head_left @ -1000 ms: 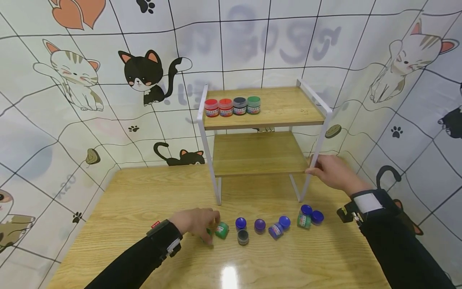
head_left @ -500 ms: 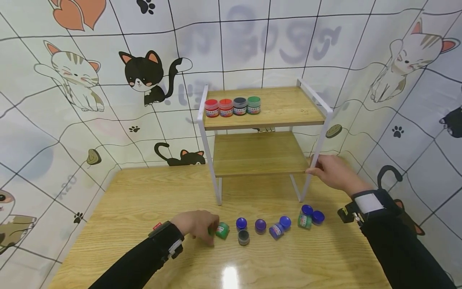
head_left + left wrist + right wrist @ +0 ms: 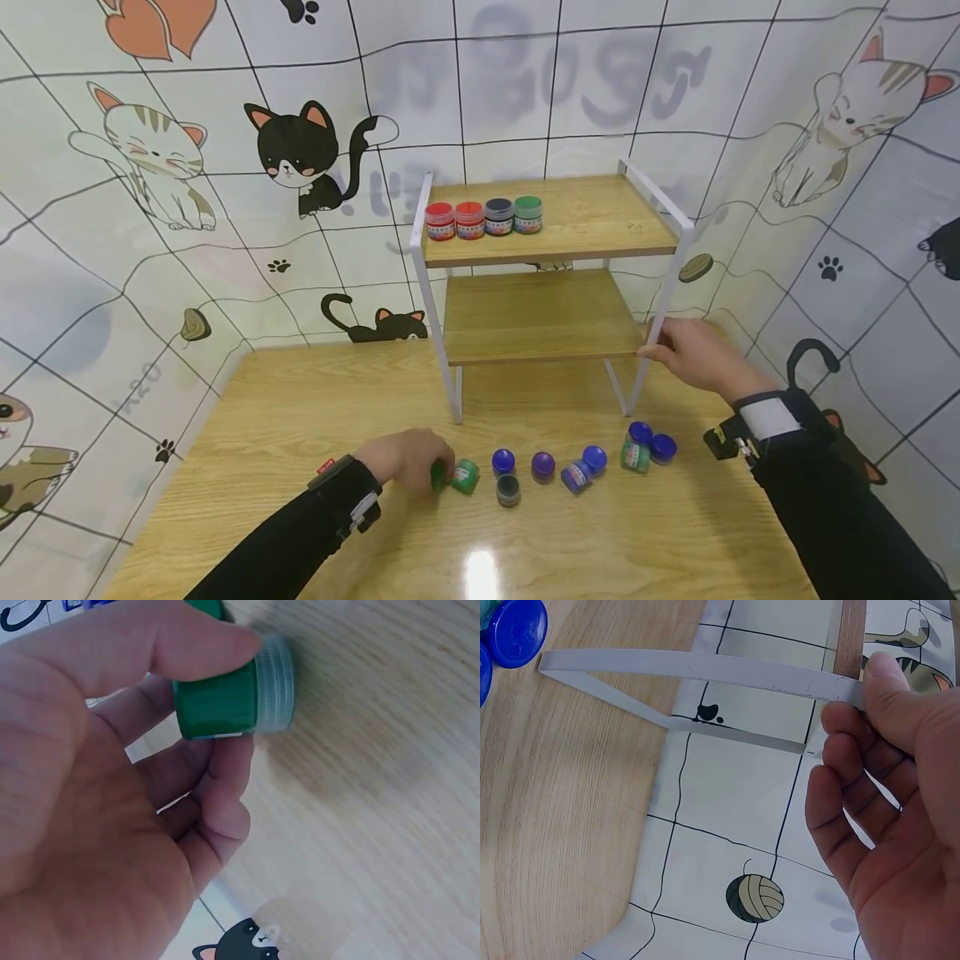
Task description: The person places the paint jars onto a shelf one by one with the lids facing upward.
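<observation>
My left hand [image 3: 408, 462] pinches a green paint jar [image 3: 217, 701] with a clear lid between thumb and fingers, low over the table; in the head view the hand hides most of it. Just right of it lies another green jar [image 3: 465, 476], tipped on its side. My right hand [image 3: 693, 354] grips the white metal frame [image 3: 697, 666] of a two-tier wooden shelf [image 3: 540, 321] at its right side, level with the lower board. On the upper board stand two red jars, a black jar [image 3: 498, 217] and a green jar [image 3: 528, 215] in a row at the left.
Right of the left hand, loose jars lie along the table [image 3: 360, 542]: a dark jar [image 3: 507, 491], a purple jar [image 3: 543, 467], a tipped blue-violet jar [image 3: 576, 476] and a green jar [image 3: 635, 455] among blue ones. Cat-printed sheeting [image 3: 300, 250] surrounds the table.
My left hand has closed its fingers around the green jar, staying almost in place. The right hand keeps its grip on the shelf frame.
</observation>
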`<state>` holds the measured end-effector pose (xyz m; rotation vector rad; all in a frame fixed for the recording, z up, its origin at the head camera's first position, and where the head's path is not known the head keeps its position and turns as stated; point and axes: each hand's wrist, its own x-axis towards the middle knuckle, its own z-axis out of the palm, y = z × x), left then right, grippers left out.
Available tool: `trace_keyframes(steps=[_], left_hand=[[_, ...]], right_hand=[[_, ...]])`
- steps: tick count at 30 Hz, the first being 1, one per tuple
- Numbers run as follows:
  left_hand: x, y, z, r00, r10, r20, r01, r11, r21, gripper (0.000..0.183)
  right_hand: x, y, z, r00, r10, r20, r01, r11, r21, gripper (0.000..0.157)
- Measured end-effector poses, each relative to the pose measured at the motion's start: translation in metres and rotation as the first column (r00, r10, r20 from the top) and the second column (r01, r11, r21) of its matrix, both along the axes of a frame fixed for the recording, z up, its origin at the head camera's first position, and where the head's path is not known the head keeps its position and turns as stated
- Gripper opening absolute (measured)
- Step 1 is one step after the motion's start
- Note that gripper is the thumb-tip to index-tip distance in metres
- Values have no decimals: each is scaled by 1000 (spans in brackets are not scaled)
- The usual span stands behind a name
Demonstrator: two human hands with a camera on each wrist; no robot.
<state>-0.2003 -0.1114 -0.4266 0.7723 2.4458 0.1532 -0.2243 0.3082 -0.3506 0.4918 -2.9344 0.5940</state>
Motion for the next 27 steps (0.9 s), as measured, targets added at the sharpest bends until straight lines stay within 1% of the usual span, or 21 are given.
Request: trace_keyframes(steps=[2,7,9,13,17,24,27], left_hand=[[-2,1,2,1000,-1,-19,1,1000,-7,33],[-2,3,6,1000,6,-23,-7,1000,-17,26],[-2,3,6,1000,7,-16,-8,1000,-4,26],[-2,2,5,1000,-13,-16,13,1000,20,25],[-2,1,3,999,-34,-28,34,999,24,25],[-4,-1,1,1000,9,-17,-8,999,32,29],[-6,-1,2,1000,9,-21,-8,999,41,32]], right_hand=[[0,0,1,1000,-6,4,6,1000,-1,19],[0,-1,3,1000,-12,12,12,1000,2,18],[1,-2,3,1000,-11,14,11,1000,-2,18],[2,-2,3,1000,-9,10,9,1000,1,18],[2,-1,3,1000,-7,4,7,1000,8,19],[1,0,1,1000,-4,-9,4,1000,7,18],[0,0,1,1000,-5,-5,5,1000,2,17]])
